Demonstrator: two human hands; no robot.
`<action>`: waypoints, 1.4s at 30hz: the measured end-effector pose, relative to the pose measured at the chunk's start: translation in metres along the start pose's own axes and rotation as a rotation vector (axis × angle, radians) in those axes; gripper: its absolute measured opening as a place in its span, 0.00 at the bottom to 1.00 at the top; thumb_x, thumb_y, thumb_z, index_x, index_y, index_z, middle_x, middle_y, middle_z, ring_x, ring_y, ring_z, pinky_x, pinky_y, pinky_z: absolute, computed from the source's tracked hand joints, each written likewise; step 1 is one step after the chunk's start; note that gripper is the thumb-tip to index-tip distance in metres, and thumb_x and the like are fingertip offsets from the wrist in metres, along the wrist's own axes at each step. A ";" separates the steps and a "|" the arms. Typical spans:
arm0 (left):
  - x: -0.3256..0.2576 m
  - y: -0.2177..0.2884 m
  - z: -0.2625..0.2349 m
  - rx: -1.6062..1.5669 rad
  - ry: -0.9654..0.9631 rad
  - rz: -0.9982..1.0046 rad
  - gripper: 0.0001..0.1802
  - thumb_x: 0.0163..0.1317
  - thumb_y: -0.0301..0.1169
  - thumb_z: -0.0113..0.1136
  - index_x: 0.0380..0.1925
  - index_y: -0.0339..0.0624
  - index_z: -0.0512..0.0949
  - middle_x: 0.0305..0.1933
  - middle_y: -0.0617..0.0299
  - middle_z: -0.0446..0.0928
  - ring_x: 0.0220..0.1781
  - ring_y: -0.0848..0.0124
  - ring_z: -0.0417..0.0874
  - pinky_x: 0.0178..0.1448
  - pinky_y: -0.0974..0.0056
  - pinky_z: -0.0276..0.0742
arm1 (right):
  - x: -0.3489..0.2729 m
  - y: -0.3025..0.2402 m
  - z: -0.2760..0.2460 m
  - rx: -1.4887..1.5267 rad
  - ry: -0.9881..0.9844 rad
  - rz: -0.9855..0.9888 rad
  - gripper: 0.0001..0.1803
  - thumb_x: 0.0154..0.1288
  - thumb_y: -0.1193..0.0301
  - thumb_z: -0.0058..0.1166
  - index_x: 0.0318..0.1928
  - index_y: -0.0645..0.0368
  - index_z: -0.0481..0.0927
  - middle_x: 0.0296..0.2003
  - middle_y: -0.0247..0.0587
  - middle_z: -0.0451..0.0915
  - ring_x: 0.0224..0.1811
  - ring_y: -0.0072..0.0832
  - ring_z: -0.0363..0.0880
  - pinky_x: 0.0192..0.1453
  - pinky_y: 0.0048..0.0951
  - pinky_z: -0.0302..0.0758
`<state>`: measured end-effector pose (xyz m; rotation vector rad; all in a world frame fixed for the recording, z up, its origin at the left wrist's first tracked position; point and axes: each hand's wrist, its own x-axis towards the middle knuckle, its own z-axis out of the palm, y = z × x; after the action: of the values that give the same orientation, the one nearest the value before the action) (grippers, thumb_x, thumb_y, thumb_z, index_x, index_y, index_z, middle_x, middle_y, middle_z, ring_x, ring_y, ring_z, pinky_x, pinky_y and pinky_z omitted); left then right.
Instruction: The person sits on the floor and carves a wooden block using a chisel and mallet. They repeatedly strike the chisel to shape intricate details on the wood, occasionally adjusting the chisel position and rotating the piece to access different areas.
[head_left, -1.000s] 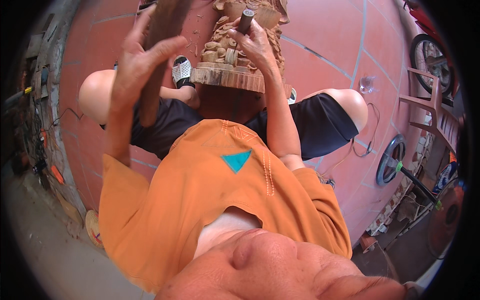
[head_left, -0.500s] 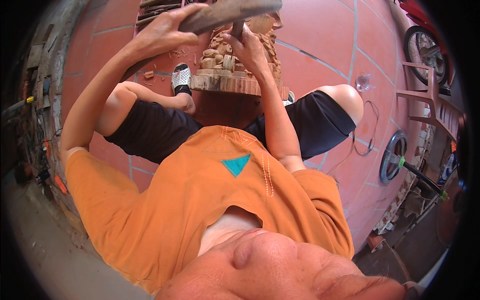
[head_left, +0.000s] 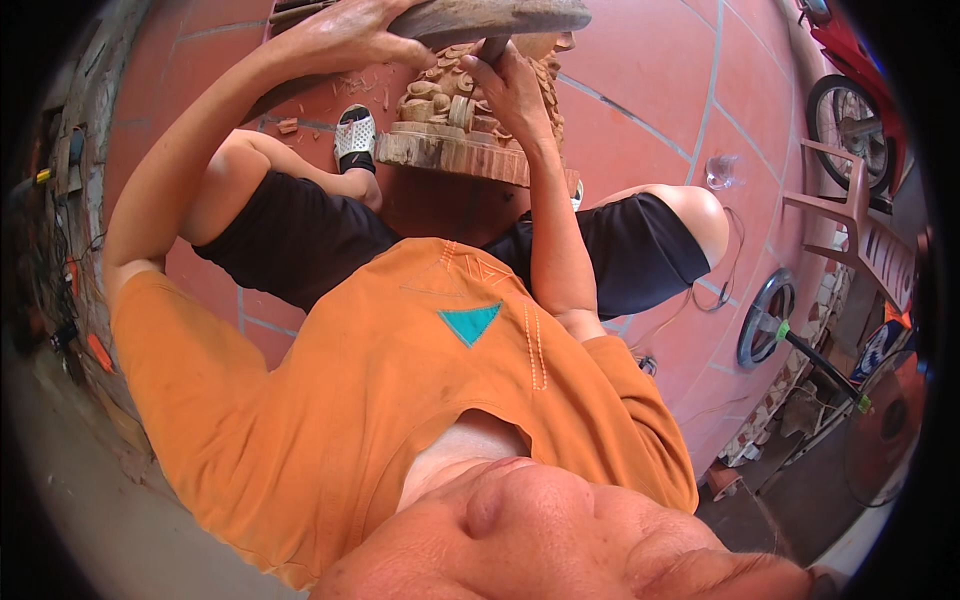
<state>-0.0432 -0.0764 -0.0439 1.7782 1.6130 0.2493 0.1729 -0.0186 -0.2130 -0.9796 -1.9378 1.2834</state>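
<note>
A carved wooden statue (head_left: 426, 104) on a thick round-edged base (head_left: 440, 152) stands on the floor between my feet. My left hand (head_left: 350, 38) is closed round a long, worn wooden mallet (head_left: 500, 16), whose thick end reaches right, over the carving. Below that end, my right hand (head_left: 515, 92) wraps round the brown handle of an upright chisel (head_left: 490, 48). Mallet and chisel handle overlap in the picture; I cannot tell whether they touch. The chisel's lower end is hidden by my hand and the carving.
Wood chips (head_left: 288, 126) lie on the red tiles left of the statue. At right are a clear plastic cup (head_left: 722, 171), a cable, a plastic chair (head_left: 850, 215), a round stand base (head_left: 768, 318) with a pole, and a red motorbike (head_left: 850, 60). Clutter lines the left wall.
My left hand and the mallet have moved right and toward the top of the picture. The right hand has shifted slightly right with the chisel. The whole view has tilted a little.
</note>
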 end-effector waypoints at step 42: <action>-0.004 -0.015 0.007 0.035 0.033 0.168 0.41 0.57 0.41 0.68 0.70 0.42 0.65 0.47 0.37 0.83 0.49 0.47 0.87 0.55 0.50 0.80 | -0.018 0.007 0.006 0.064 0.045 -0.080 0.12 0.70 0.68 0.60 0.45 0.64 0.76 0.30 0.52 0.85 0.34 0.43 0.87 0.40 0.39 0.78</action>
<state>-0.0518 -0.0838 -0.0571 1.9483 1.5006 0.3312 0.1795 -0.0347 -0.2233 -0.8832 -1.8712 1.2604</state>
